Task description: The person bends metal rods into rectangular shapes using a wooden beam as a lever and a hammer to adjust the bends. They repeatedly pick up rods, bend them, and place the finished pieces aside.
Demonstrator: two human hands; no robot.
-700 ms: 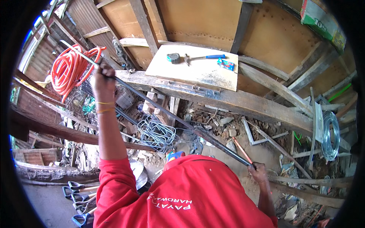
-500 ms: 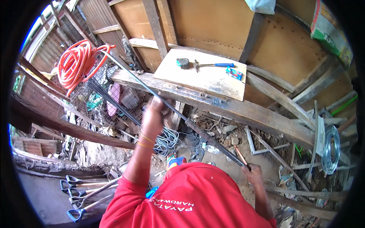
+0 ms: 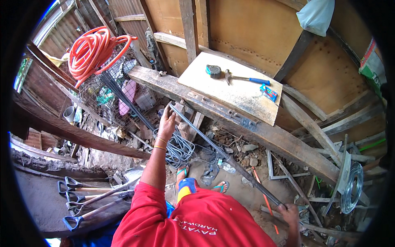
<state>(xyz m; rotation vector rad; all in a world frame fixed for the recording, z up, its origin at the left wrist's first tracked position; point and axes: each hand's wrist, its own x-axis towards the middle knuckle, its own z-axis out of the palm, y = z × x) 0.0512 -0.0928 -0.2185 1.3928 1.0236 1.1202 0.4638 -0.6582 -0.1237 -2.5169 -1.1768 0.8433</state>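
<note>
My left hand (image 3: 166,116) has its fingers curled round the upper end of a long ribbed metal rod (image 3: 197,136), just in front of a weathered timber beam (image 3: 300,152). Low on the right, my right hand (image 3: 288,212) grips the thicker dark lower part (image 3: 259,185) of the same rod, which runs diagonally between my hands. Beyond the rod, a pale board (image 3: 247,107) on the beam bears a tape measure (image 3: 213,71), a blue-handled hammer (image 3: 247,79) and a small blue packet (image 3: 268,92). Below the rod are my sandaled feet (image 3: 220,187) on dirt and rubble.
An orange hose coil (image 3: 90,53) tops a wire cage (image 3: 92,96) at back left. Bent steel bars (image 3: 177,146) lie beside my left forearm. Several shovels (image 3: 74,222) lie lower left. A clear tubing coil (image 3: 352,189) and loose timbers stand right. A curved timber (image 3: 74,131) crosses the left.
My left hand has moved right and down, and the rod's upper end has come from beside the orange hose to just before the beam. My right hand has dropped slightly; the view has shifted.
</note>
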